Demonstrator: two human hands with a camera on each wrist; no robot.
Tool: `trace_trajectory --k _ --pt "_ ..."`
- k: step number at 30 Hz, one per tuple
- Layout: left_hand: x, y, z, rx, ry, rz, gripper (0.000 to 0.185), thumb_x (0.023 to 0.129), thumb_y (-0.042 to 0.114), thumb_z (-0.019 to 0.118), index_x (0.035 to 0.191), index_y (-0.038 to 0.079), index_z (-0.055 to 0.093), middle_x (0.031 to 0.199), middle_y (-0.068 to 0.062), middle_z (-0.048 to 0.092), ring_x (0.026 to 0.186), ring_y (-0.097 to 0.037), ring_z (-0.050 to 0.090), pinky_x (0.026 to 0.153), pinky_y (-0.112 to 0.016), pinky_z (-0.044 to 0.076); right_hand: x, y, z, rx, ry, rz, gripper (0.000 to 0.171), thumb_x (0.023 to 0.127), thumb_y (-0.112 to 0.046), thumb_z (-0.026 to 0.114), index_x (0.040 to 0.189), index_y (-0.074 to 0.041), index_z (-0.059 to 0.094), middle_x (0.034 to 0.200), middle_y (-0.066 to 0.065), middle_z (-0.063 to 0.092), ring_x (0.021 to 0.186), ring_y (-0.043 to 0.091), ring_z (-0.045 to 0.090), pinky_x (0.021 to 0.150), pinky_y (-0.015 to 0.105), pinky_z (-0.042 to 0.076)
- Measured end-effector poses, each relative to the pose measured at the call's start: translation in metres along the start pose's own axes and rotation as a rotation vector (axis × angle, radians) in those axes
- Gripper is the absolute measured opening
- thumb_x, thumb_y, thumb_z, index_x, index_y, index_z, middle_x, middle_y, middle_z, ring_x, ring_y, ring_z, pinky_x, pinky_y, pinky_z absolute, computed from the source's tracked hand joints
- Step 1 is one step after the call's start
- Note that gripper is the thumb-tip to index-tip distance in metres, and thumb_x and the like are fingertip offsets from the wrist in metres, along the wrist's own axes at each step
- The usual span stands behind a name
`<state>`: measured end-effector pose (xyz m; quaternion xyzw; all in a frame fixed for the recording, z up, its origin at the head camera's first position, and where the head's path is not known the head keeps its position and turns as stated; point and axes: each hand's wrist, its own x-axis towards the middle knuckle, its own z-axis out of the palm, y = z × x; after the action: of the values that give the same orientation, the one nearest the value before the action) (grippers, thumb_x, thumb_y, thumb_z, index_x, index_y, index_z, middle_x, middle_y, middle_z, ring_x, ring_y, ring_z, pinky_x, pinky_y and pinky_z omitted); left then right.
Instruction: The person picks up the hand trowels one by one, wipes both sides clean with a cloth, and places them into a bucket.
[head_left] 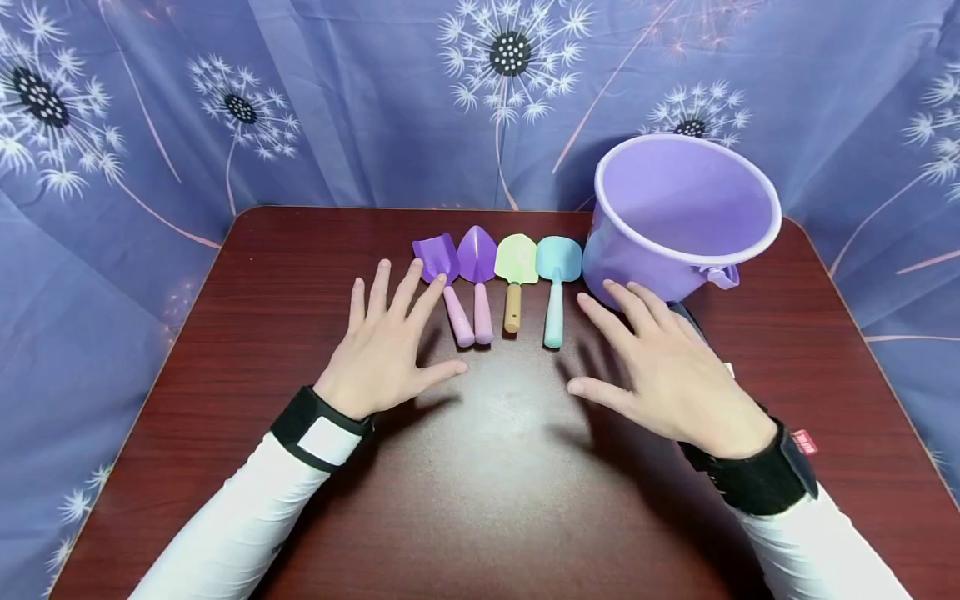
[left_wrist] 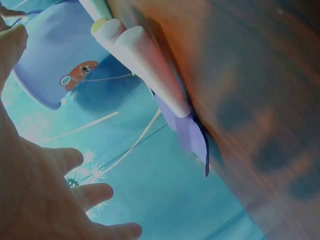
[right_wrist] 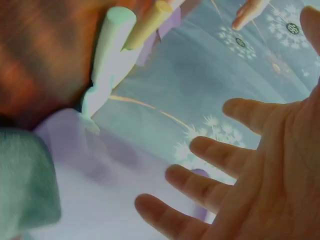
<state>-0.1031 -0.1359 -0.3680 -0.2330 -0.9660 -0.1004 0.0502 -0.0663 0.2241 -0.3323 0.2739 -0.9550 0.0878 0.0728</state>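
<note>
Four toy shovels lie side by side on the dark red table: a purple square one and a purple pointed one with pink handles, a yellow-green one with a wooden handle, and a teal one. My left hand hovers flat with fingers spread, its fingertips beside the square shovel's handle. My right hand is spread the same way, holding nothing, its fingers close to the base of the purple bucket. The teal handle lies left of that hand's fingers.
The bucket stands upright at the table's back right, with nothing visible inside. A blue dandelion-print curtain hangs behind and around the table. Bare tabletop lies between and in front of both hands.
</note>
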Motion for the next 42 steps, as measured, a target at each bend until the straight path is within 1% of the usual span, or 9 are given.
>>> trace_trajectory --k 9,16,20,23,25,29,33,40,42 --pt "0.006 -0.002 -0.007 -0.014 0.062 -0.045 0.108 0.088 0.082 0.060 0.169 0.018 0.028 0.175 -0.016 0.020 0.159 -0.051 0.010 0.120 -0.073 0.012 -0.016 0.008 -0.022 0.023 0.033 0.014 0.091 0.090 -0.062 0.077 0.160 -0.013 0.047 0.150 0.017 0.052 0.133 0.041 0.051 0.105 0.061 0.043" --pt "0.010 -0.004 -0.009 -0.042 0.183 -0.111 0.101 0.092 0.077 0.060 0.164 0.011 0.037 0.165 -0.022 0.037 0.152 -0.052 0.030 0.118 -0.070 0.027 -0.030 0.019 -0.035 0.017 -0.028 0.166 0.067 0.092 -0.062 0.076 0.127 -0.005 0.068 0.116 0.012 0.065 0.107 0.036 0.062 0.090 0.058 0.049" --pt "0.012 -0.005 -0.007 -0.047 0.276 -0.145 0.091 0.094 0.073 0.062 0.146 -0.001 0.052 0.140 -0.025 0.056 0.128 -0.049 0.053 0.100 -0.062 0.047 -0.039 0.034 -0.039 0.004 -0.075 0.269 0.060 0.096 -0.060 0.072 0.116 -0.004 0.066 0.099 0.008 0.061 0.091 0.029 0.059 0.074 0.051 0.048" --pt "0.015 -0.005 -0.005 -0.079 0.304 -0.184 0.080 0.095 0.070 0.062 0.125 -0.004 0.060 0.115 -0.021 0.060 0.100 -0.043 0.057 0.080 -0.055 0.051 -0.043 0.050 -0.038 0.004 -0.113 0.341 0.064 0.098 -0.060 0.070 0.118 0.000 0.062 0.096 0.010 0.058 0.088 0.029 0.057 0.071 0.051 0.046" --pt "0.018 -0.005 -0.004 -0.122 0.294 -0.218 0.075 0.096 0.069 0.062 0.116 -0.003 0.061 0.104 -0.019 0.058 0.091 -0.040 0.055 0.074 -0.052 0.049 -0.045 0.062 -0.034 0.016 -0.142 0.389 0.071 0.099 -0.062 0.067 0.123 0.005 0.059 0.102 0.017 0.059 0.092 0.035 0.058 0.073 0.057 0.047" --pt "0.025 -0.006 0.000 -0.195 0.237 -0.286 0.070 0.097 0.067 0.063 0.111 -0.001 0.061 0.097 -0.015 0.056 0.088 -0.036 0.055 0.069 -0.050 0.050 -0.049 0.082 -0.024 0.066 -0.210 0.459 0.088 0.101 -0.065 0.061 0.139 0.013 0.049 0.127 0.033 0.054 0.113 0.052 0.056 0.085 0.071 0.044" --pt "0.035 -0.006 0.005 -0.206 0.165 -0.339 0.067 0.097 0.067 0.061 0.107 0.001 0.060 0.093 -0.013 0.056 0.084 -0.034 0.058 0.067 -0.050 0.053 -0.052 0.097 -0.014 0.119 -0.295 0.495 0.098 0.102 -0.070 0.054 0.147 0.015 0.041 0.138 0.037 0.048 0.122 0.055 0.053 0.093 0.075 0.042" --pt "0.056 -0.002 0.017 -0.158 0.047 -0.394 0.064 0.098 0.069 0.057 0.097 0.005 0.062 0.090 -0.013 0.061 0.082 -0.034 0.066 0.068 -0.053 0.055 -0.056 0.111 0.003 0.155 -0.373 0.502 0.087 0.102 -0.072 0.050 0.131 0.009 0.057 0.114 0.025 0.059 0.099 0.039 0.062 0.074 0.059 0.050" --pt "0.061 -0.001 0.021 -0.153 0.014 -0.408 0.063 0.098 0.069 0.056 0.091 0.007 0.062 0.087 -0.012 0.064 0.080 -0.034 0.067 0.066 -0.053 0.056 -0.056 0.111 0.007 0.165 -0.389 0.508 0.089 0.101 -0.074 0.049 0.132 0.009 0.058 0.118 0.028 0.060 0.102 0.042 0.062 0.075 0.061 0.050"
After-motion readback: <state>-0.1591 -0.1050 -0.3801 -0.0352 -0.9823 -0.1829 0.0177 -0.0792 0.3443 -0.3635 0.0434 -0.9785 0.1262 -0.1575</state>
